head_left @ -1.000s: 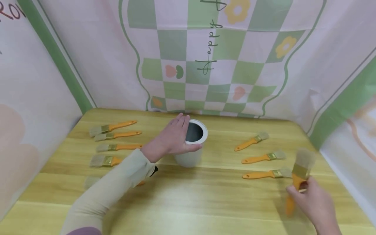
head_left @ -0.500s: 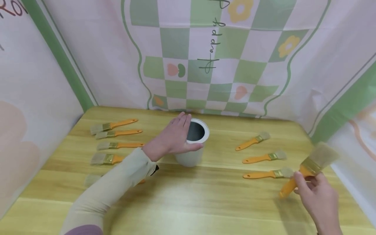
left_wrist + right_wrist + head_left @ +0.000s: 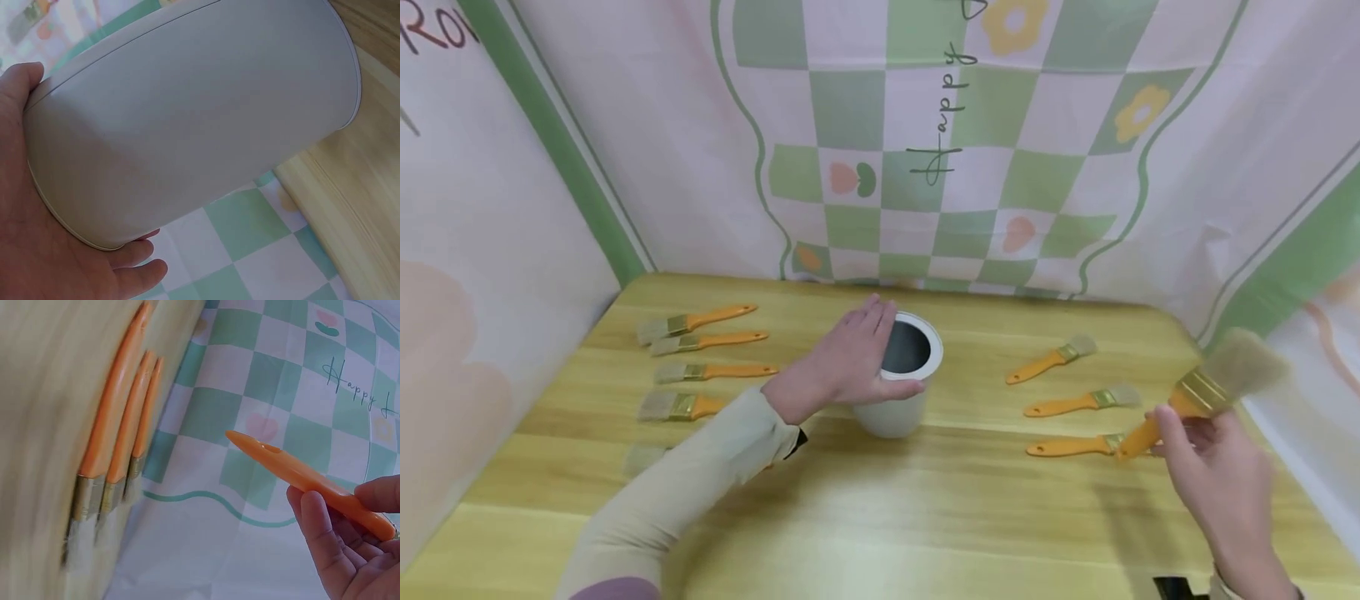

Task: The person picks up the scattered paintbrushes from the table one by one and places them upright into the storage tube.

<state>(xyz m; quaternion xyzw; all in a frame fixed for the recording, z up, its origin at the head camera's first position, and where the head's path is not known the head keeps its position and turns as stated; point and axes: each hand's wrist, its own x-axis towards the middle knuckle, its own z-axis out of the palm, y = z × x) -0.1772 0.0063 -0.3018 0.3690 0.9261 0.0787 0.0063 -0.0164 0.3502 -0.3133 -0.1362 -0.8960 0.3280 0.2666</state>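
Head view: five brushes [image 3: 733, 372] lie at left, lowest partly hidden by a sleeve [image 3: 700, 467]. Left hand [image 3: 853, 358] rests, fingers extended, against the rim of an upright canister [image 3: 891, 413], mid-table. Further right, three brushes [image 3: 1072, 404], handles toward canister. Far right, right hand [image 3: 1225, 475] pinches a wide brush [image 3: 1202, 393] by its handle, raised above the table [image 3: 925, 525], bristles rightward.

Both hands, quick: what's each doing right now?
Left hand: open, resting against the pale cylindrical container.
Right hand: holding an orange-handled, gold-ferruled, pale-bristled paintbrush.
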